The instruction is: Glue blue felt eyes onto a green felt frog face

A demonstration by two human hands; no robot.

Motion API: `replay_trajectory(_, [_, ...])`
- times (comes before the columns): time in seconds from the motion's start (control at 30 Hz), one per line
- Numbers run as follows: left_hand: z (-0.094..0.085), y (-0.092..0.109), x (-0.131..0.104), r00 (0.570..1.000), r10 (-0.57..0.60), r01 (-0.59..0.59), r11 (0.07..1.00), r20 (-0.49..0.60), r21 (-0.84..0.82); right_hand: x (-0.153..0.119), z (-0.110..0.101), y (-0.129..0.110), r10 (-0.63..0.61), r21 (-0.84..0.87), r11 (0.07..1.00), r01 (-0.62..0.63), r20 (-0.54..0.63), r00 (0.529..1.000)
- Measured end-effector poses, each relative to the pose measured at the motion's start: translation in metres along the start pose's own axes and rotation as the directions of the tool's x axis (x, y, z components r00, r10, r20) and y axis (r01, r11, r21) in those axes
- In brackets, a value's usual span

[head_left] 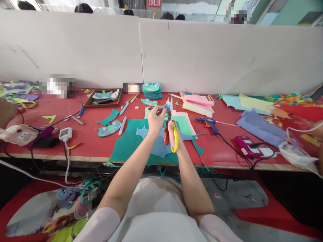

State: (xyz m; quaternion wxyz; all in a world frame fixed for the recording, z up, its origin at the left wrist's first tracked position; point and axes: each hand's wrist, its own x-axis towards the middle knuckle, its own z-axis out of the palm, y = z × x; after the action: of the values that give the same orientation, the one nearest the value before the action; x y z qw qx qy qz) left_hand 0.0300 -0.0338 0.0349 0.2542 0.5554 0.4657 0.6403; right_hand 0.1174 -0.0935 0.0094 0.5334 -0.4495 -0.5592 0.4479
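Note:
My left hand (155,119) pinches a small blue felt piece (166,108) above the middle of the table. In my right hand (172,129) is a pair of scissors (174,137) with one red and one yellow handle, blades pointing away from me beside the blue piece. Whether the blades touch it I cannot tell. Beneath my hands lies a cut-out blue felt sheet (161,148) on a dark green felt sheet (126,141). Light green felt (183,122) and pink felt lie just beyond.
A stack of green frog-face pieces (151,90) stands at the back, and another frog face (109,128) lies left. A wooden tray (87,105) holds pens. To the right are a blue glue gun (209,123) and a magenta power strip (246,146) with cables. A white partition (101,50) closes the back.

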Motion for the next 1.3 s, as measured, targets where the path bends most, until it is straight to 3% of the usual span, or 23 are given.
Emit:
replay_trajectory(0.77, [-0.0008, -0.0009, 0.0019, 0.999, -0.021, 0.022, 1.000, 0.024, -0.014, -0.0028, 0.0012, 0.0048, 0.066, 0.041, 0.997, -0.064, -0.050, 0.997])
replay_trajectory(1.3, [-0.0067, 0.0007, 0.0073, 0.999, -0.038, 0.039, 0.999, 0.032, -0.034, 0.0005, 0.0018, 0.0059, 0.020, 0.018, 1.000, -0.020, 0.020, 1.000])
